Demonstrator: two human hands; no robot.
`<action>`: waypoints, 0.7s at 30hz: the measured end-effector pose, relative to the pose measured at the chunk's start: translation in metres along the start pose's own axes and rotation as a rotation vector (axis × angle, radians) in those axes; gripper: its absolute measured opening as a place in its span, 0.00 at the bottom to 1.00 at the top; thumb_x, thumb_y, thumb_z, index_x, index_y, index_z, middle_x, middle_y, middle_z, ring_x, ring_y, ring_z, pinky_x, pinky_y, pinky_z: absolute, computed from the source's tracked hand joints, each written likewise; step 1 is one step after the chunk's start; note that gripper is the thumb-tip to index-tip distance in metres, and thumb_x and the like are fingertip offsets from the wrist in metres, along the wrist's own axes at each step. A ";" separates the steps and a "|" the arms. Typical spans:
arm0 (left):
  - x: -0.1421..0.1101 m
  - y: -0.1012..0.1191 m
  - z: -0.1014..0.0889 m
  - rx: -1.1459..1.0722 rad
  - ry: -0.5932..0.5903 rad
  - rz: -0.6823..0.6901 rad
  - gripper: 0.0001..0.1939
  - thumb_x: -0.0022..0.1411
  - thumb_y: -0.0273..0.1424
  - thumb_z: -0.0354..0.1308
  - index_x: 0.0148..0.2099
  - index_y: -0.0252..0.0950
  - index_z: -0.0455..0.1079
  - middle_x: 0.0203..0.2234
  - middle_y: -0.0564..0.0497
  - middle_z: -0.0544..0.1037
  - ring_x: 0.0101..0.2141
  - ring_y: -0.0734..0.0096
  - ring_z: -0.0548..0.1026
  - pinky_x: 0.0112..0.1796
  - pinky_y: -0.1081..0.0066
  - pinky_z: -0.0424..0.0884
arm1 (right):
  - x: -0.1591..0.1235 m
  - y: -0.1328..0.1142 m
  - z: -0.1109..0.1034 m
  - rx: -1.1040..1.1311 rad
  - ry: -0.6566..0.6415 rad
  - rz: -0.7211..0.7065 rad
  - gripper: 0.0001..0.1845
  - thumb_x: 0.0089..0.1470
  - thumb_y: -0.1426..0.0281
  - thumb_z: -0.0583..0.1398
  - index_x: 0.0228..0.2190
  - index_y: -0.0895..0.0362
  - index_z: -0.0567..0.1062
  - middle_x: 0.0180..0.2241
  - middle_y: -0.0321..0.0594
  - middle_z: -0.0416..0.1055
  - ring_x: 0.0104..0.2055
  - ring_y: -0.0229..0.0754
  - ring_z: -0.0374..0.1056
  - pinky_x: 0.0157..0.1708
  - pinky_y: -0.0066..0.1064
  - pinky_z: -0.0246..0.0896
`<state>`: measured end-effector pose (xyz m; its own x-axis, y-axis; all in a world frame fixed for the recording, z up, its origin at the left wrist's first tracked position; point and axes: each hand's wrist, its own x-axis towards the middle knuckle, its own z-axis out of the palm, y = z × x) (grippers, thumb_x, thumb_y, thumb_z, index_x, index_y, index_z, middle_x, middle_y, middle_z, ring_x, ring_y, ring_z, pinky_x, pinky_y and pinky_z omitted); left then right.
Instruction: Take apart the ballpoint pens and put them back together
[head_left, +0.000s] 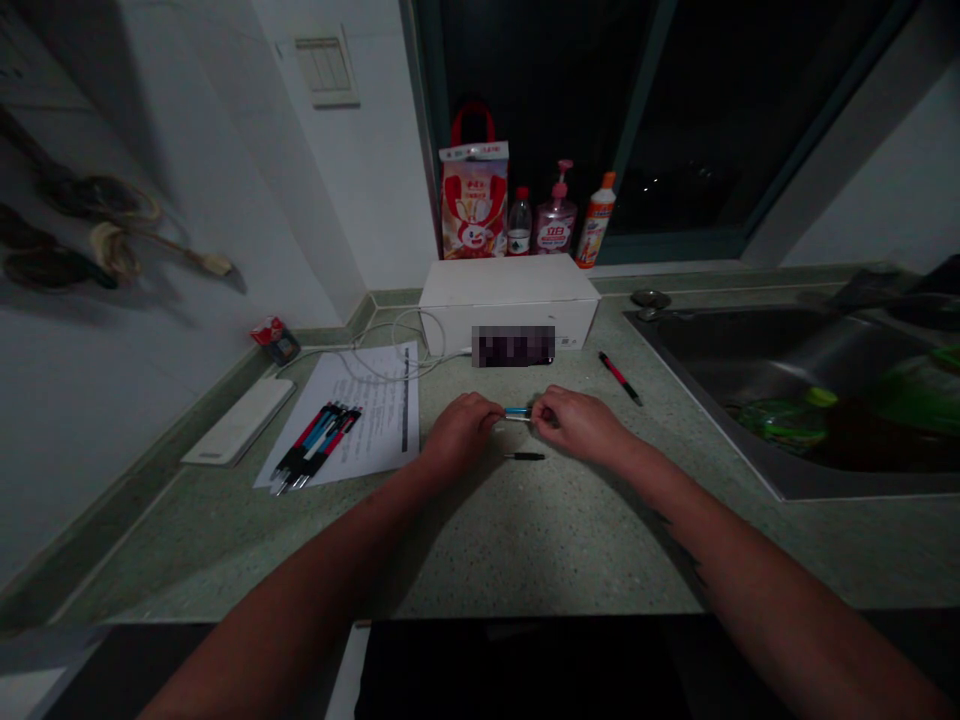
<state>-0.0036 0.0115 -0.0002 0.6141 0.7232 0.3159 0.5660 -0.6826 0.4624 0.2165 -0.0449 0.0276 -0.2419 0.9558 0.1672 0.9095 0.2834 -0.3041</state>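
My left hand point(463, 430) is closed in a pinch at the left end of a blue pen barrel point(517, 410). At its right end, my right hand point(574, 422) is closed too, with fingertips curled around it. A thin pale strip shows just below the barrel, between the hands; I cannot make out what it is. On the counter in front of the hands lies a short black pen part point(524, 456). A red and black pen point(620, 378) rests beyond my right hand. Several red, blue and black pens point(319, 440) are bunched on printed sheets point(386, 420) at the left.
A white box point(510, 282) stands at the back, a phone point(514, 350) against its front. Behind it are a red bag, bottles and a window. A cable point(375, 372) loops near a white flat device point(244, 420). The sink point(757, 470) opens at the right.
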 end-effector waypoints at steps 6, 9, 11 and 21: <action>0.000 0.002 -0.002 -0.008 0.025 -0.037 0.12 0.69 0.29 0.54 0.44 0.39 0.79 0.38 0.46 0.81 0.42 0.62 0.75 0.48 0.61 0.71 | 0.000 0.005 0.000 -0.007 0.014 -0.007 0.07 0.57 0.70 0.58 0.32 0.55 0.77 0.35 0.42 0.74 0.32 0.40 0.66 0.31 0.32 0.52; 0.000 0.002 -0.002 -0.012 0.024 -0.054 0.12 0.69 0.28 0.54 0.44 0.38 0.79 0.38 0.46 0.81 0.42 0.62 0.75 0.48 0.61 0.71 | 0.000 0.004 -0.001 -0.007 0.005 -0.002 0.07 0.58 0.71 0.58 0.32 0.55 0.77 0.34 0.41 0.73 0.32 0.40 0.66 0.31 0.32 0.52; 0.000 0.001 -0.001 -0.013 0.014 -0.046 0.11 0.68 0.27 0.54 0.44 0.38 0.79 0.38 0.46 0.81 0.42 0.63 0.75 0.48 0.62 0.71 | 0.000 0.003 -0.002 -0.009 0.003 0.004 0.06 0.57 0.71 0.58 0.32 0.55 0.77 0.34 0.41 0.73 0.32 0.40 0.66 0.32 0.32 0.52; -0.003 0.004 0.004 -0.042 -0.087 0.062 0.11 0.69 0.27 0.54 0.45 0.40 0.78 0.39 0.48 0.81 0.43 0.64 0.76 0.49 0.62 0.70 | -0.001 -0.002 0.005 0.043 -0.015 -0.051 0.05 0.55 0.73 0.59 0.31 0.55 0.76 0.33 0.40 0.74 0.32 0.39 0.67 0.33 0.31 0.53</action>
<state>-0.0006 0.0066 -0.0030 0.6937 0.6665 0.2732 0.5029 -0.7197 0.4787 0.2127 -0.0459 0.0233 -0.2932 0.9409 0.1695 0.8804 0.3348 -0.3358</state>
